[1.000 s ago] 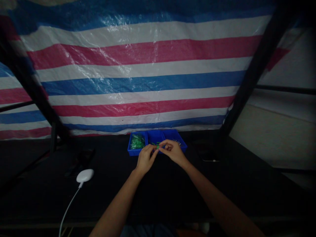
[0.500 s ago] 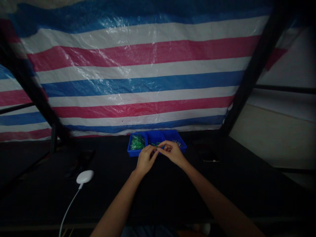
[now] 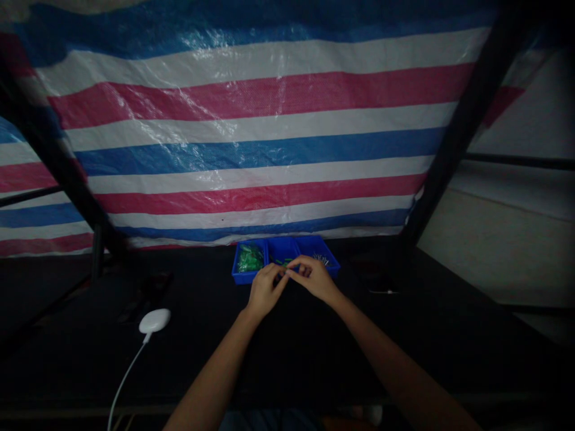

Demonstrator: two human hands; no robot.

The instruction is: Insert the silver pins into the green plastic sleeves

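My left hand point(image 3: 264, 291) and right hand point(image 3: 315, 279) meet fingertip to fingertip, thumbs and forefingers pinched close; whatever sits between is too small to tell. One blue tray point(image 3: 245, 279), three compartments, lies at twelve o'clock: green pieces point(image 3: 250, 257) toward ten, too jumbled to count, some at twelve, silvery bits point(image 3: 321, 259) toward two. One white puck point(image 3: 155, 321) sits at eight on the black tabletop point(image 3: 314, 359). Beyond hangs one striped sheet point(image 3: 269, 146).

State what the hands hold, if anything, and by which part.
Cannot be told: left hand and right hand meet; anything between is too small to distinguish.
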